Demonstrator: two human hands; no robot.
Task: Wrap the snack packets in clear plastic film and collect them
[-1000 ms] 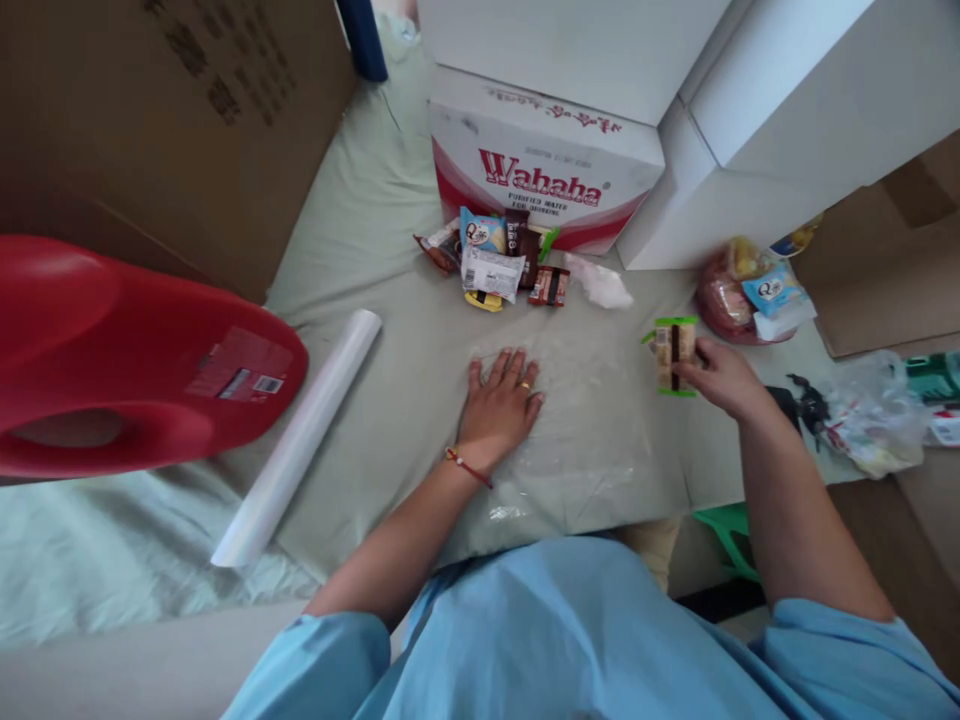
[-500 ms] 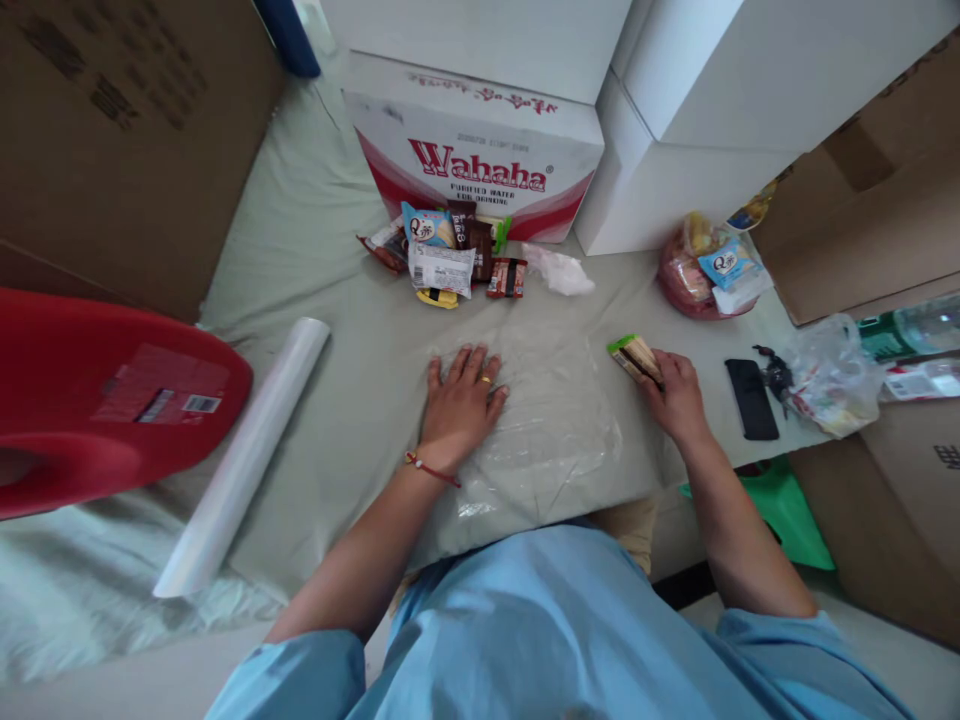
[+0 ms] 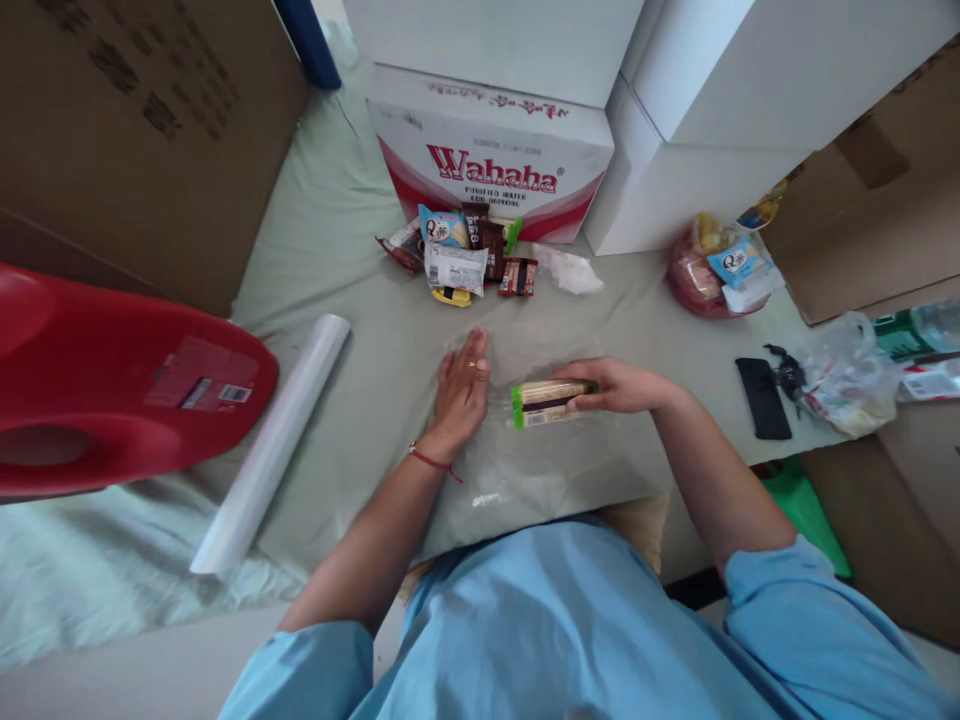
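My right hand (image 3: pixel 619 386) grips one end of a green-ended, cream-and-brown wrapped snack (image 3: pixel 549 402) and holds it over a clear sheet of plastic film (image 3: pixel 517 465). My left hand (image 3: pixel 463 390) rests on its edge at the film's left side, fingers stretched out and holding nothing. A small gap separates it from the snack's green end. Behind both hands, a heap of wrapped snacks (image 3: pixel 457 268) lies against the Wahaha carton (image 3: pixel 495 165). Beside the heap sits a crumpled white plastic piece (image 3: pixel 568 270).
A roll of plastic film (image 3: pixel 274 440) and a red plastic container (image 3: pixel 127 385) lie to the left. On the right are a bowl of snacks (image 3: pixel 701 270), a black phone (image 3: pixel 763 398), keys (image 3: pixel 786 370) and a plastic bag (image 3: pixel 851 375). White boxes (image 3: pixel 652 190) stand behind.
My right hand has carried the snack leftward over the film. My left hand has turned from palm-down with spread fingers onto its edge. The view has shifted slightly.
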